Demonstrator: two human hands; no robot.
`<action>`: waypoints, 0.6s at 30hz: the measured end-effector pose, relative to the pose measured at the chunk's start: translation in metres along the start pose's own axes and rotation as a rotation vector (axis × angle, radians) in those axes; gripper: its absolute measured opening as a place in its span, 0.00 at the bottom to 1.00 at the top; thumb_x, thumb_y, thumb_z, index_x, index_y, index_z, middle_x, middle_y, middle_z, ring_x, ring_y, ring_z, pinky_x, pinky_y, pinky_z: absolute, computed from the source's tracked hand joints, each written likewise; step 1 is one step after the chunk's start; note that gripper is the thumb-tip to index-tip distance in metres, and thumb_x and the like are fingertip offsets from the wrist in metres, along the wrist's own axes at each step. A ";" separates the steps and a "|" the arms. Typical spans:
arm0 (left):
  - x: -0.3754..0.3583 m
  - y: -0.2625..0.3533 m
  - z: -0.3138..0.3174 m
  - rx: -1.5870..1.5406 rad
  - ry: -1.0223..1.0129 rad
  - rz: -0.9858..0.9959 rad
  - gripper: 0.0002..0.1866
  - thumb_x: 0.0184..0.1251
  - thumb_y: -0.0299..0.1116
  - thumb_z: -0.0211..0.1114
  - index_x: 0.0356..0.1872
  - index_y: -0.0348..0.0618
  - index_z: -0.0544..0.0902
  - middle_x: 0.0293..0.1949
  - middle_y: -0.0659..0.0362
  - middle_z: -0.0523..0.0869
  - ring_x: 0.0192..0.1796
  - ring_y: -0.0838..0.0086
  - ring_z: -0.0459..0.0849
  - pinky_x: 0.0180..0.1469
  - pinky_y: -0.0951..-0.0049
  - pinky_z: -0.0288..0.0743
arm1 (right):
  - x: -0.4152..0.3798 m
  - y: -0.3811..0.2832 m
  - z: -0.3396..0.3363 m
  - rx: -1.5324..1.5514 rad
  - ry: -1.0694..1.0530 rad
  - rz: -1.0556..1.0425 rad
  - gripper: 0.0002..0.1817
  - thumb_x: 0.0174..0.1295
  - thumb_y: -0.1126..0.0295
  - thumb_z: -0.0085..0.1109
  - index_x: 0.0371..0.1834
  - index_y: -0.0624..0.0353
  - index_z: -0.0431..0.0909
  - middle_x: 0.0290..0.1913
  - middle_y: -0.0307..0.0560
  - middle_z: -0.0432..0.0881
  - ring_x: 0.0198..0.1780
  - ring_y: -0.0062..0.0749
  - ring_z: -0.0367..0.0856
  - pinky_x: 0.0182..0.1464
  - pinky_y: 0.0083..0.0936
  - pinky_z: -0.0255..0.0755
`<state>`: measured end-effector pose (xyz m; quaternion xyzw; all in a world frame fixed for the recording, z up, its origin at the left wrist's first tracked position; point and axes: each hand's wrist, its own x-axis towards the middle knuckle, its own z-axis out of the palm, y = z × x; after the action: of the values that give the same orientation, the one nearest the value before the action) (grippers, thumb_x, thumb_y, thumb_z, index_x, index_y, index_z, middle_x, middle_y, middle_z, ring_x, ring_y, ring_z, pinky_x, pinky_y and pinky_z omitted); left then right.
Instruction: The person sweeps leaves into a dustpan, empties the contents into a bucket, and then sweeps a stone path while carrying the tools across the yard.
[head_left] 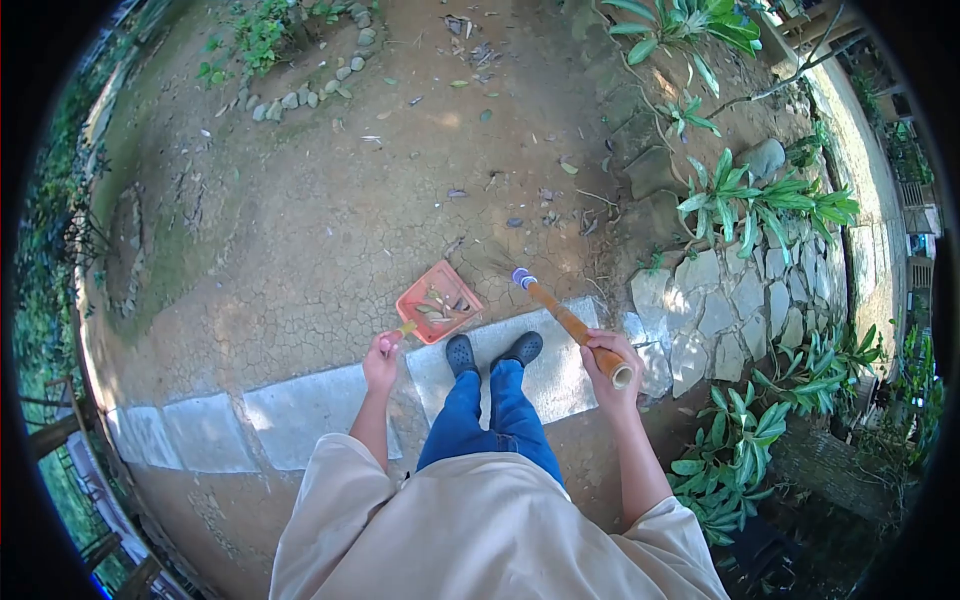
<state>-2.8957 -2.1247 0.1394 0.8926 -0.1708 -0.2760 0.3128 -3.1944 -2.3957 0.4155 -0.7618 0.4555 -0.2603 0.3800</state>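
Note:
My left hand (381,362) is closed round the handle of an orange-red dustpan (411,300). Several dry leaves (440,304) lie in the pan, which rests on or just above the ground at the edge of the paving. In my right hand (611,368) is the bamboo handle of a broom (562,316), with its cut hollow end towards me. A purple and white binding shows at the broom's far end. Its bristles look thin and blurred against the soil, a little to the right of the dustpan.
I stand in dark clogs (461,354) on pale paving slabs (300,415). Cracked bare soil (330,240) stretches ahead, with scattered leaves (515,222). Stones (290,100) ring a plant at upper left. Flat stonework (715,310) and leafy plants (765,195) border the right.

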 end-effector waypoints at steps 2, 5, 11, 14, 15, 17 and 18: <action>-0.002 0.005 -0.008 0.025 0.029 -0.067 0.19 0.68 0.29 0.68 0.60 0.47 0.80 0.48 0.51 0.89 0.50 0.63 0.89 0.54 0.65 0.81 | 0.009 0.001 0.008 -0.008 -0.038 -0.060 0.09 0.53 0.81 0.72 0.35 0.62 0.83 0.44 0.50 0.88 0.51 0.44 0.88 0.55 0.34 0.79; 0.000 0.000 -0.009 -0.024 0.101 -0.082 0.19 0.67 0.28 0.69 0.59 0.45 0.79 0.48 0.51 0.89 0.49 0.63 0.89 0.54 0.65 0.81 | 0.022 0.003 0.022 0.000 -0.075 -0.135 0.09 0.53 0.81 0.72 0.35 0.62 0.83 0.44 0.51 0.88 0.52 0.46 0.87 0.54 0.35 0.80; 0.005 -0.001 0.002 -0.090 0.233 -0.124 0.19 0.67 0.28 0.69 0.59 0.43 0.79 0.47 0.52 0.89 0.50 0.65 0.88 0.55 0.66 0.80 | 0.049 0.007 0.058 0.024 -0.129 -0.241 0.08 0.54 0.80 0.72 0.36 0.61 0.83 0.45 0.51 0.87 0.53 0.49 0.87 0.54 0.36 0.80; 0.017 -0.037 0.029 -0.167 0.250 -0.182 0.19 0.67 0.25 0.69 0.58 0.44 0.79 0.48 0.55 0.88 0.51 0.67 0.87 0.56 0.67 0.79 | 0.048 0.026 0.084 0.025 -0.159 -0.272 0.09 0.54 0.79 0.72 0.36 0.59 0.83 0.46 0.50 0.87 0.54 0.50 0.86 0.55 0.38 0.81; 0.017 -0.038 0.033 -0.179 0.260 -0.193 0.19 0.65 0.25 0.69 0.57 0.46 0.80 0.47 0.54 0.88 0.49 0.66 0.87 0.55 0.65 0.79 | 0.048 0.026 0.091 0.026 -0.172 -0.280 0.09 0.55 0.78 0.72 0.36 0.59 0.83 0.47 0.49 0.87 0.54 0.51 0.86 0.55 0.38 0.81; 0.018 -0.041 0.038 -0.203 0.283 -0.217 0.18 0.63 0.26 0.70 0.55 0.51 0.82 0.44 0.53 0.88 0.46 0.62 0.87 0.53 0.61 0.79 | 0.040 0.023 0.097 -0.008 -0.251 -0.291 0.09 0.55 0.78 0.72 0.37 0.58 0.83 0.47 0.48 0.87 0.54 0.51 0.86 0.55 0.39 0.81; 0.018 -0.040 0.037 -0.201 0.278 -0.226 0.19 0.63 0.26 0.70 0.55 0.51 0.82 0.45 0.53 0.88 0.47 0.63 0.87 0.53 0.62 0.79 | 0.036 0.020 0.097 -0.025 -0.290 -0.294 0.09 0.55 0.78 0.72 0.37 0.58 0.83 0.48 0.48 0.87 0.54 0.51 0.86 0.55 0.40 0.82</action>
<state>-2.8983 -2.1212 0.0822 0.8999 0.0038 -0.1990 0.3880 -3.1159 -2.4009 0.3450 -0.8542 0.2833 -0.1950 0.3900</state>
